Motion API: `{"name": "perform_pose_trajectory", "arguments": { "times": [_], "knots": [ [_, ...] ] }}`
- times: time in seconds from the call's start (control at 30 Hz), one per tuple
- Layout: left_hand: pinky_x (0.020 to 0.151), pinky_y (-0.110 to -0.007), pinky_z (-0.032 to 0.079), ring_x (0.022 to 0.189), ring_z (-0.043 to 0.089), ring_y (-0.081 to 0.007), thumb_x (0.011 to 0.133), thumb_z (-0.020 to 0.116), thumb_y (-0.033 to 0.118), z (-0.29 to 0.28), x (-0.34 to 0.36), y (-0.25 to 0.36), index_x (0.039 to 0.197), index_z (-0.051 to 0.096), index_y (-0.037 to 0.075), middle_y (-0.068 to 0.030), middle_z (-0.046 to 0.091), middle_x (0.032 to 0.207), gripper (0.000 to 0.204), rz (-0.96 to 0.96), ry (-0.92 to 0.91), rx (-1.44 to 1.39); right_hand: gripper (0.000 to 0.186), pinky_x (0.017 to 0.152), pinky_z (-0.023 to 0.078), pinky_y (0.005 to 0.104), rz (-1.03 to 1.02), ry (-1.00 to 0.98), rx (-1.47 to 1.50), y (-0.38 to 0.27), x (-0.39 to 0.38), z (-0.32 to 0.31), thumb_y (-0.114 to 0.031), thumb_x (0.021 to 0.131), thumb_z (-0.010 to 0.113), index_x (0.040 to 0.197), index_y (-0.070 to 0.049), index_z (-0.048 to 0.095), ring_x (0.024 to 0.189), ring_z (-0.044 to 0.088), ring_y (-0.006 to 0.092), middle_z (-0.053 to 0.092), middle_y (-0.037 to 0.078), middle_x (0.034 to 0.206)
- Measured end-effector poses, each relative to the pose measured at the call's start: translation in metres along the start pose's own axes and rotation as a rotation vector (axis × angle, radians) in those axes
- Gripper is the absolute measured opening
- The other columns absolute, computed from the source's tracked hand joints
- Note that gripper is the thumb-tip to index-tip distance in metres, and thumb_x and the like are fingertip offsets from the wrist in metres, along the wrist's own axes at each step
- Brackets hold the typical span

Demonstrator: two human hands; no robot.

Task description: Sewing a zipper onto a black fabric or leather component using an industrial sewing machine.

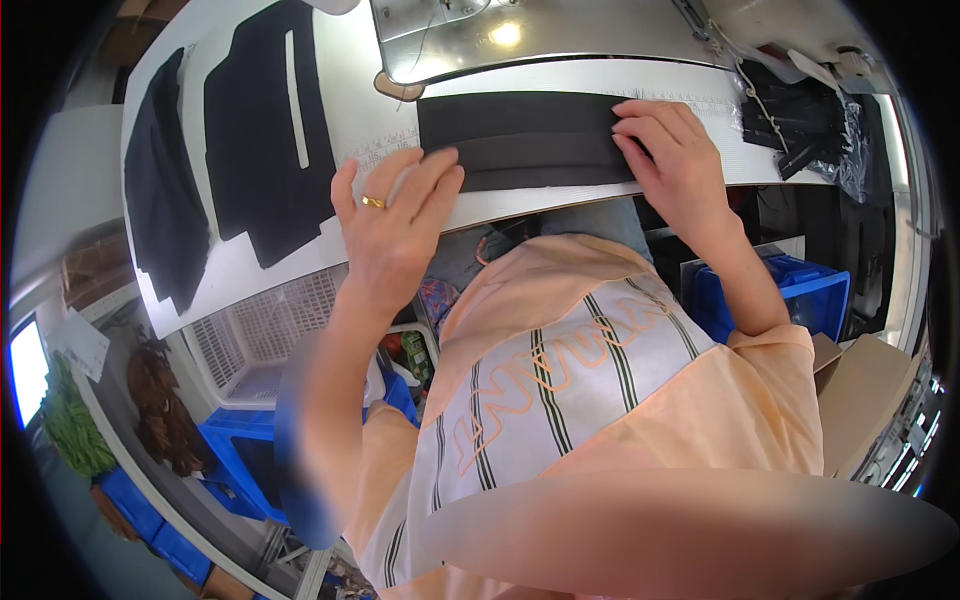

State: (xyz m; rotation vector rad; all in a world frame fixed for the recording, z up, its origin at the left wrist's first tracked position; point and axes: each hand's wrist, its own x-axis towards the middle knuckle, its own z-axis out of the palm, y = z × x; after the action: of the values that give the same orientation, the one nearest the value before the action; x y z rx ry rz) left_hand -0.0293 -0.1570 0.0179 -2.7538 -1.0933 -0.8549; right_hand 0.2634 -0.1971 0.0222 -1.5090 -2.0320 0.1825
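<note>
A long black fabric strip, folded lengthwise, lies flat on the white work table in front of me. My left hand, wearing a gold ring, presses its fingertips on the strip's left end. My right hand lies flat on the strip's right end, fingers spread over the fold. Both hands pin the fabric down rather than grip it.
A sewing machine's metal bed sits just beyond the strip. Cut black fabric panels lie at the table's left. A pile of black pieces in plastic is at the right. Blue crates stand under the table.
</note>
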Motion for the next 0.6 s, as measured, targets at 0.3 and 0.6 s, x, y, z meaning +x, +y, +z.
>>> {"name": "perform_pose_trajectory", "arguments": {
  "times": [0.3, 0.6],
  "knots": [
    [0.112, -0.062, -0.002, 0.123, 0.054, -0.02, 0.084, 0.072, 0.034, -0.005, -0.023, 0.02, 0.12, 0.068, 0.014, 0.0044, 0.062, 0.13, 0.042, -0.109, -0.267, 0.069, 0.078, 0.114, 0.026, 0.0439, -0.223, -0.221, 0.023, -0.055, -0.016, 0.044, -0.043, 0.079, 0.069, 0.142, -0.004, 0.044, 0.137, 0.04, 0.0289, 0.043, 0.012, 0.148],
    [0.112, -0.059, -0.009, 0.131, 0.046, -0.0237, 0.092, 0.064, 0.03, -0.001, -0.024, 0.033, 0.127, 0.064, 0.015, 0.0055, 0.059, 0.133, 0.039, -0.148, -0.239, 0.189, 0.038, 0.11, 0.029, 0.0456, -0.31, 0.047, -0.226, 0.032, -0.058, -0.004, -0.017, 0.076, 0.074, 0.113, -0.012, 0.065, 0.126, 0.052, 0.0244, 0.06, 0.003, 0.131]
  ]
}}
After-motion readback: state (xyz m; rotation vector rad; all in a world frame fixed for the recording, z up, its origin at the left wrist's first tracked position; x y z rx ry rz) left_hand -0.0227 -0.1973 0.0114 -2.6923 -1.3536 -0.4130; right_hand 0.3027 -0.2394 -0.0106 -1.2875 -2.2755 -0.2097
